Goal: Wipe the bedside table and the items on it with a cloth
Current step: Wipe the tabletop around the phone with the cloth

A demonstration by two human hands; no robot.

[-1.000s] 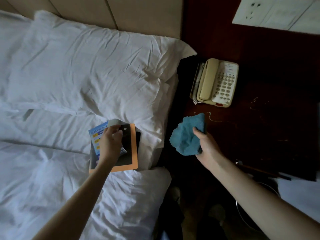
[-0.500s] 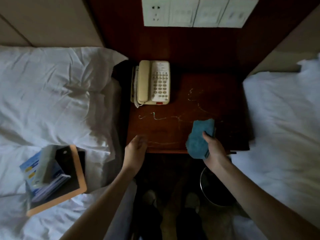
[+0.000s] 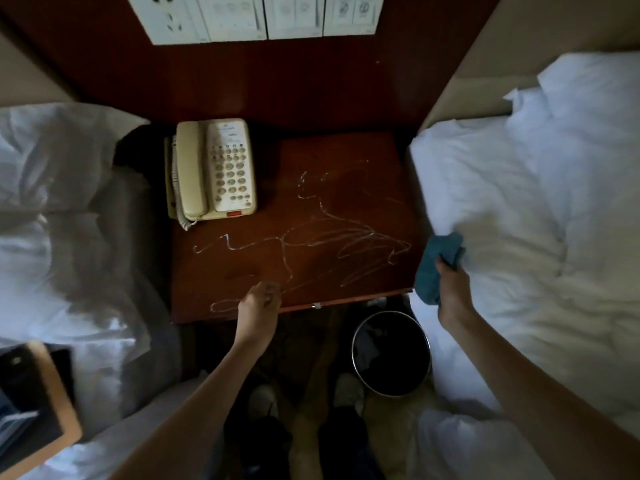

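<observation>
Noted blue cloth [image 3: 437,268] bunched in right hand [image 3: 452,296], fingers [image 3: 444,264] curled round it, just off desk's [image 3: 346,147] right edge. Saw white scrawl [image 3: 332,242] stretching leftward from there, long axis side to side. Logged left hand [image 3: 258,306] at front edge, fingers loosely curled, apparently empty.

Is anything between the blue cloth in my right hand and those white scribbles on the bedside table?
Nothing visible. The cloth, gripped by the right hand, is at the right edge of the table, beside the white scribbles. The telephone sits back left, clear of them; only the left hand lies over their front-left end.
</observation>
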